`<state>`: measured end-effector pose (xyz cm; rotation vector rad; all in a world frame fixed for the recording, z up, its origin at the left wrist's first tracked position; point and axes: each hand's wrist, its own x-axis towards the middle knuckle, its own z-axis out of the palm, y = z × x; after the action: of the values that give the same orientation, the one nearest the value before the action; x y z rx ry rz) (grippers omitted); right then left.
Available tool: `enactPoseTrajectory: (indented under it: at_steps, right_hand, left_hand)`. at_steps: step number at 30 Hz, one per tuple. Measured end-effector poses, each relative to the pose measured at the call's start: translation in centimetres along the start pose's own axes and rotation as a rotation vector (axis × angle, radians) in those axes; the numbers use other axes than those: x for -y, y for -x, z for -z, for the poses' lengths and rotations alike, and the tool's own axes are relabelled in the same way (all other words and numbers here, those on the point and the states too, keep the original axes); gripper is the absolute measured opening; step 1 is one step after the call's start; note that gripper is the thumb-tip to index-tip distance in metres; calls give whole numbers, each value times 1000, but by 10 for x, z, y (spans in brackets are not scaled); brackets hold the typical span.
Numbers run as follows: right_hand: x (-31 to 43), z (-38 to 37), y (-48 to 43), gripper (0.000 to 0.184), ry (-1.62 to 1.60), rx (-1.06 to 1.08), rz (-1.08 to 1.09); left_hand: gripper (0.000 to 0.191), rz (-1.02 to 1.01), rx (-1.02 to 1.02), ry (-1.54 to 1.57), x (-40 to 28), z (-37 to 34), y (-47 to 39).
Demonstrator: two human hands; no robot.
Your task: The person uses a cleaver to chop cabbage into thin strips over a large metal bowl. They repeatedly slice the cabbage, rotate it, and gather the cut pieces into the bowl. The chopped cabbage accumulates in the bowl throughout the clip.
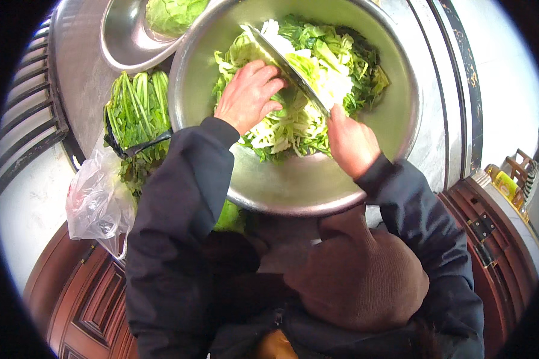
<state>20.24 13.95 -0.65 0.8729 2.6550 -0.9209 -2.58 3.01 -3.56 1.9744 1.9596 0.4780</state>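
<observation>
A large metal basin (296, 188) lies before me, holding a heap of shredded pale and dark green leaves (292, 128). My right hand (352, 141) grips the handle end of a large kitchen knife (292, 74). Its blade slants up and left across the heap, between my two hands. On the left side of the blade, my left hand (254, 94) curls its fingers over a piece of cabbage (247, 49), the fingertips close to the metal. Part of that piece is hidden under the palm.
A smaller metal bowl (117, 49) with a cabbage (175, 18) stands at upper left. Below it are a tied bunch of leafy greens (139, 107) and a clear plastic bag (101, 197). Dark wooden door panels (99, 309) flank me. A yellow-labelled bottle (505, 184) is far right.
</observation>
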Motion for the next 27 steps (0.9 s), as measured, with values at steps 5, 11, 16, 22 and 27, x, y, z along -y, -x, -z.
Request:
enactPoseTrajectory:
  at_steps: [5, 11, 16, 22, 27]
  right_hand:
    - [4, 33, 45, 16, 13, 77, -20]
    - [8, -13, -17, 13, -13, 43, -20]
    - [2, 2, -2, 19, -3, -9, 47]
    - [9, 36, 40, 17, 66, 54, 27]
    - [1, -7, 9, 14, 41, 108, -41]
  left_hand:
    - [48, 16, -7, 9, 3, -6, 1]
    - [42, 53, 11, 33, 3, -5, 3]
    - [41, 24, -79, 25, 1, -6, 9]
    - [40, 14, -133, 30, 2, -11, 11]
    - [41, 18, -91, 19, 2, -7, 13]
